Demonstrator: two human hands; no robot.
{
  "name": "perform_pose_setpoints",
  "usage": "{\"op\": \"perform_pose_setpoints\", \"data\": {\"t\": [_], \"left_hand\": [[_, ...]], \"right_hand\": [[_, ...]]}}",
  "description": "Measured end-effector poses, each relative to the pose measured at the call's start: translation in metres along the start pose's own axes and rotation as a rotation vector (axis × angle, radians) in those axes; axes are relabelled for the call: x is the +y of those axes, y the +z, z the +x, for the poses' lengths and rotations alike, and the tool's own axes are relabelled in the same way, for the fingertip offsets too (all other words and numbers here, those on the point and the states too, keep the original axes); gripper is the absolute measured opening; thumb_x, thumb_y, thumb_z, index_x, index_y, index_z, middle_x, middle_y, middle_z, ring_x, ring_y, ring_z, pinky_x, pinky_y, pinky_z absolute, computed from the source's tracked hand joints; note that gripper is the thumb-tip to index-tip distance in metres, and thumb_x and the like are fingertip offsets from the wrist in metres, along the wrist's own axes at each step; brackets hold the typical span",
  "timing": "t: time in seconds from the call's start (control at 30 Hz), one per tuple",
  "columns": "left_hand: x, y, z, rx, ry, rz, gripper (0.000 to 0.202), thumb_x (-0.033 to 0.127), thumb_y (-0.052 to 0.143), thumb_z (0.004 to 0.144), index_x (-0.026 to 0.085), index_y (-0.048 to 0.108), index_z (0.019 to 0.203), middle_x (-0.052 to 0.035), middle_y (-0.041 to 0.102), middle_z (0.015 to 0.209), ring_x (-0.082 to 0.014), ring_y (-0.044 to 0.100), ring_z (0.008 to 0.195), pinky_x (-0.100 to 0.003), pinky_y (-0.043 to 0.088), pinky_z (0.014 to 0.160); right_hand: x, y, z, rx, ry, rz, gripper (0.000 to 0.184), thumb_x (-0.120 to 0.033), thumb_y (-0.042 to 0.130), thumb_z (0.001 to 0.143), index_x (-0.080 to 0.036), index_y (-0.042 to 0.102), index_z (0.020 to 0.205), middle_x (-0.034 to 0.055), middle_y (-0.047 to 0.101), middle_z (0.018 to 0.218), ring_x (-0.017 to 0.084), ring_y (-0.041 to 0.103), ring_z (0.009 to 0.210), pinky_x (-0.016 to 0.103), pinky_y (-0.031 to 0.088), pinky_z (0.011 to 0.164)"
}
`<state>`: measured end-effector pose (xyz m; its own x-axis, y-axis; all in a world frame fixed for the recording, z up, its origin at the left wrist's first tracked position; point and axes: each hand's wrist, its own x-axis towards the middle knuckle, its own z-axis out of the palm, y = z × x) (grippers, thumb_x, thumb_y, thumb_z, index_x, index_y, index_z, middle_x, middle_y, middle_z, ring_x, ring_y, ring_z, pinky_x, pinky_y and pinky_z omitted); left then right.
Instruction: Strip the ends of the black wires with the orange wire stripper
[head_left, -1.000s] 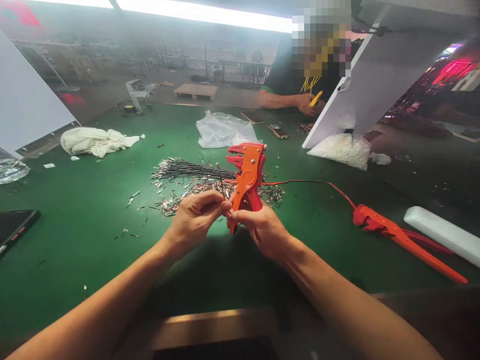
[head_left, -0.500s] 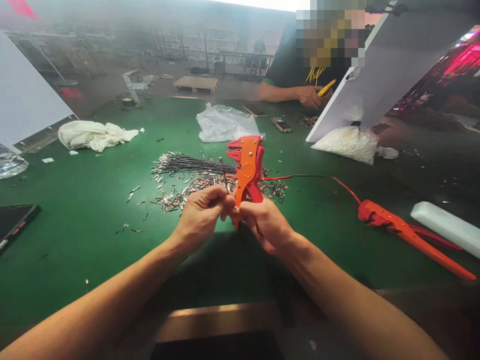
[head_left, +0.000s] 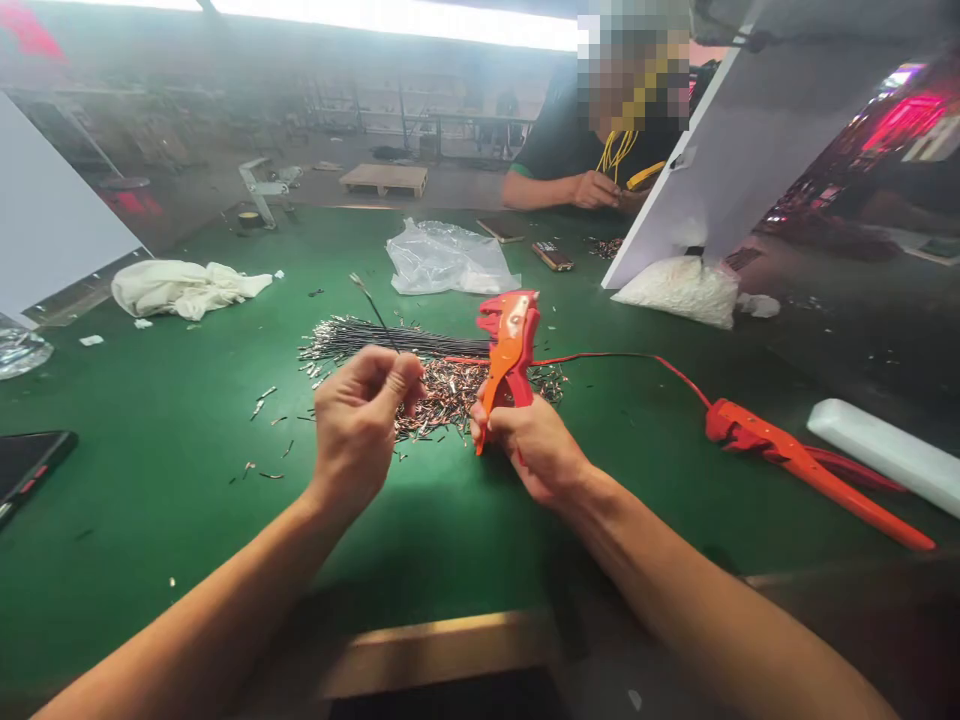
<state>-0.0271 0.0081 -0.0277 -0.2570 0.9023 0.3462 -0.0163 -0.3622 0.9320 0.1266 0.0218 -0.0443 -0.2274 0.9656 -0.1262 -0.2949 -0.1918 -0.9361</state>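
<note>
Two bare forearms, left hand, right hand (no sleeves, no gloves)

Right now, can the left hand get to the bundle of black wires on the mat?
Probably yes. The left hand pinches one thin wire, and the wire bundle lies just beyond it on the green mat, nothing between. The right hand holds the orange stripper off to the side.

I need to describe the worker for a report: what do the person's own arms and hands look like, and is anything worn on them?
Both forearms are bare, with no sleeves in view. The left hand and right hand have no gloves, rings, watch or bands.
</note>
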Motion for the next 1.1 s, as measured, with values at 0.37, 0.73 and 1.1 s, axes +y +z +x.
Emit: {"op": "perform_pose_setpoints", "data": {"t": [0.37,0.73,1.1], "left_hand": [[-0.005,0.007,-0.014,-0.193,-0.137,-0.033,0.019,0.032,0.074,0.077,0.018,0.068,0.066,0.0021,0.064,0.061,-0.0092,0.057,0.057,-0.021,0.048,0.057],[0.001,0.003,-0.011,-0.245,-0.162,-0.123,0.015,0.029,0.074,0.078,0.016,0.066,0.075,0.0008,0.068,0.063,-0.0073,0.056,0.053,-0.019,0.046,0.052],[0.015,-0.001,-0.015,-0.002,0.131,0.044,0.007,0.018,0.075,0.077,0.019,0.068,0.081,0.0014,0.072,0.073,-0.0100,0.066,0.057,-0.022,0.057,0.056]], "right_hand": [[-0.004,0.004,-0.004,-0.133,-0.185,-0.047,0.018,-0.027,0.071,0.074,-0.019,0.061,0.087,-0.0011,0.058,0.074,0.016,0.052,0.067,0.031,0.045,0.064],[-0.006,0.000,-0.009,-0.294,-0.167,0.037,0.015,-0.024,0.071,0.076,-0.018,0.060,0.085,-0.0006,0.056,0.074,0.016,0.053,0.069,0.031,0.047,0.063],[-0.007,-0.003,-0.007,-0.333,-0.143,0.139,0.021,-0.035,0.066,0.083,-0.019,0.059,0.095,0.0025,0.061,0.081,0.017,0.056,0.071,0.031,0.047,0.064]]}}
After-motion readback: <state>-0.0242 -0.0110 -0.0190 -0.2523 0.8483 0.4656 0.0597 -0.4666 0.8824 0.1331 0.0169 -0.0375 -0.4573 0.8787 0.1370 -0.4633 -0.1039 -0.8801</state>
